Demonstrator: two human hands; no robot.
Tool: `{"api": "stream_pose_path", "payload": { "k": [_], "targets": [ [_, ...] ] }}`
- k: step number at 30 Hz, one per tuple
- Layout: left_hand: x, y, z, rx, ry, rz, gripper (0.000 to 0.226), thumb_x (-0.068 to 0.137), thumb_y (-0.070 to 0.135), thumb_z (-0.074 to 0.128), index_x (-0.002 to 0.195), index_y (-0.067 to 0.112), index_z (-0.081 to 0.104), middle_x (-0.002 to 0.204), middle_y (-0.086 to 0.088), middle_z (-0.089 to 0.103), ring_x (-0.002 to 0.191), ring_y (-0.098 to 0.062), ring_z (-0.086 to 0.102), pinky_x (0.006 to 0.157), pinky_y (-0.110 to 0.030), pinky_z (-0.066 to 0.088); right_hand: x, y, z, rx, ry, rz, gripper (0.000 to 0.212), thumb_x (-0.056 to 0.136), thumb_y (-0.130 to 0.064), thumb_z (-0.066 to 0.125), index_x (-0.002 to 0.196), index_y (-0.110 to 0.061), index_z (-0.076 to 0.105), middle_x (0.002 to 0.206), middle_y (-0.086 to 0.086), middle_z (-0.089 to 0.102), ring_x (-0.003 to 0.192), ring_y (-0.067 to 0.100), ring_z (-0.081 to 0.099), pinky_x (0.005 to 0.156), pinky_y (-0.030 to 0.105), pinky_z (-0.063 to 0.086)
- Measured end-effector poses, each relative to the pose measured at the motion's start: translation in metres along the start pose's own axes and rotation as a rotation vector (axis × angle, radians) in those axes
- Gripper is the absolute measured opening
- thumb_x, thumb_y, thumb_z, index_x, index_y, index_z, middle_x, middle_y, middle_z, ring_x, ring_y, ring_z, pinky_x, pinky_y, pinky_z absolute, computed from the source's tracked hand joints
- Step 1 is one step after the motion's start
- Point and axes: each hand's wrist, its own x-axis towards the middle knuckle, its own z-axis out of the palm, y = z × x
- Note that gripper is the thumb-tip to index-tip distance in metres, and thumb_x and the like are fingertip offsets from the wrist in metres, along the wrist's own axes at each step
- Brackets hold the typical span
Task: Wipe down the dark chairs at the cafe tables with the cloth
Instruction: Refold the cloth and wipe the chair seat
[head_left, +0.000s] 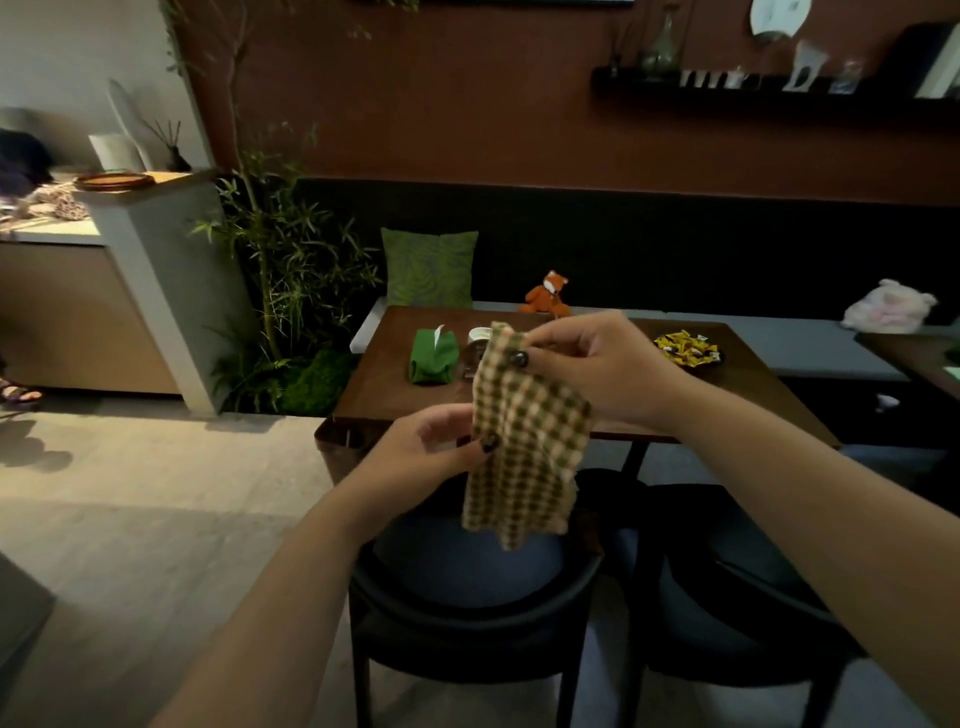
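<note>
Checked cloth (524, 441) held up in the air with both hands, above the near edge of the bench (753, 400) and over the seat of the near dark chair (467, 613); right hand (597, 364) pinching the top corner between thumb and fingers, left hand (431, 441) gripping the left edge lower down, fingers curled on the fabric. Hanging loose and partly creased below the grips, so probably being opened or refolded into a pad before wiping, not yet touching any chair. Second dark chair (737, 623) just beside the first on the right, both pushed close under the bench, backs toward the camera, convenient for reaching the curved backrests first. On the brown bench top, far side: green tissue pouch (434, 356) at left, a small white cup (478, 335) half hidden behind the cloth, a dish of yellow sweets (685, 349) at right. Behind, a dark wall seat with green cushion (428, 267), orange fox toy (548, 295) and a pale plush toy (888, 312) far right. Bamboo plant (280, 270) at left, pale floor (130, 493), dim light, dark shelf (769, 91) with ornaments on the brown wall
</note>
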Motion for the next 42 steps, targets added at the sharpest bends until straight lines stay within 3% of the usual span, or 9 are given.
{"api": "stream_pose_path", "payload": {
  "k": [4, 10, 14, 17, 23, 28, 32, 36, 42],
  "targets": [
    [0.006, 0.014, 0.019, -0.174, -0.121, 0.075, 0.018, 0.085, 0.017, 0.067, 0.102, 0.015, 0.071, 0.099, 0.002, 0.075, 0.088, -0.007, 0.070, 0.070, -0.016, 0.051, 0.006, -0.016, -0.003, 0.056, -0.076, -0.001, 0.011, 0.080, -0.022, 0.069, 0.087, -0.015, 0.074, 0.079, -0.008, 0.074, 0.076, 0.005, 0.069, 0.067, 0.016, 0.054],
    [0.015, 0.016, 0.030, -0.333, -0.157, 0.047, 0.030, 0.080, 0.028, 0.067, 0.107, 0.017, 0.068, 0.108, -0.006, 0.074, 0.100, -0.018, 0.070, 0.077, -0.028, 0.058, 0.007, -0.002, -0.047, -0.021, 0.142, 0.092, 0.029, 0.068, -0.043, 0.075, 0.089, -0.022, 0.073, 0.075, -0.006, 0.073, 0.070, 0.005, 0.069, 0.061, 0.015, 0.052],
    [0.022, 0.025, 0.043, -0.368, -0.057, 0.062, 0.032, 0.078, 0.030, 0.067, 0.108, 0.018, 0.067, 0.102, -0.003, 0.075, 0.093, -0.014, 0.072, 0.068, -0.020, 0.055, -0.009, 0.047, -0.037, 0.266, 0.509, 0.618, 0.033, 0.091, -0.047, 0.056, 0.094, -0.015, 0.063, 0.077, -0.001, 0.067, 0.068, 0.011, 0.063, 0.062, 0.026, 0.051],
    [0.032, 0.028, 0.051, -0.354, 0.074, 0.045, 0.020, 0.086, 0.029, 0.065, 0.103, 0.019, 0.068, 0.096, 0.000, 0.076, 0.088, -0.011, 0.072, 0.064, -0.019, 0.055, -0.043, 0.069, -0.002, 0.772, 0.227, 0.903, 0.054, 0.091, -0.060, 0.042, 0.100, -0.010, 0.060, 0.094, 0.012, 0.066, 0.094, 0.025, 0.061, 0.081, 0.039, 0.048],
    [0.045, 0.019, 0.053, -0.297, 0.138, -0.091, 0.028, 0.088, 0.012, 0.067, 0.115, 0.019, 0.061, 0.101, 0.004, 0.075, 0.090, -0.009, 0.072, 0.074, -0.025, 0.056, -0.057, 0.069, 0.020, 1.042, 0.380, 0.634, 0.049, 0.084, -0.047, 0.055, 0.116, -0.009, 0.060, 0.107, 0.013, 0.070, 0.092, 0.023, 0.067, 0.080, 0.040, 0.053],
    [0.048, 0.007, 0.054, -0.051, 0.178, -0.070, 0.086, 0.083, 0.007, 0.074, 0.152, 0.026, 0.026, 0.105, 0.009, 0.073, 0.098, -0.007, 0.069, 0.086, -0.035, 0.056, -0.061, 0.076, 0.002, 0.560, 0.361, 0.551, 0.020, 0.086, -0.016, 0.068, 0.105, -0.021, 0.070, 0.103, 0.004, 0.072, 0.098, 0.022, 0.068, 0.083, 0.038, 0.057],
    [0.057, 0.000, 0.064, 0.246, 0.206, 0.102, 0.041, 0.077, 0.014, 0.080, 0.111, 0.033, 0.068, 0.102, 0.014, 0.071, 0.096, -0.003, 0.068, 0.078, -0.020, 0.057, -0.068, 0.089, -0.011, 0.640, 0.408, 0.514, 0.037, 0.078, -0.016, 0.073, 0.114, -0.019, 0.067, 0.106, 0.004, 0.072, 0.101, 0.021, 0.068, 0.090, 0.040, 0.055],
    [0.072, -0.004, 0.087, 0.358, 0.179, 0.141, 0.032, 0.076, 0.018, 0.081, 0.095, 0.040, 0.069, 0.093, 0.019, 0.071, 0.087, 0.005, 0.066, 0.073, -0.014, 0.053, -0.081, 0.106, -0.019, 0.615, 0.308, 0.529, 0.069, 0.066, -0.007, 0.081, 0.127, -0.031, 0.059, 0.121, 0.002, 0.060, 0.104, 0.017, 0.065, 0.088, 0.035, 0.055],
    [0.101, -0.009, 0.132, 0.693, 0.189, 0.198, 0.009, 0.081, 0.027, 0.076, 0.089, 0.026, 0.073, 0.084, 0.012, 0.067, 0.081, -0.006, 0.060, 0.069, -0.017, 0.042, -0.097, 0.141, -0.051, 0.385, 0.568, 0.525, 0.056, 0.074, -0.005, 0.077, 0.115, -0.041, 0.063, 0.122, -0.006, 0.050, 0.089, 0.009, 0.066, 0.076, 0.021, 0.055]
  ]
}}
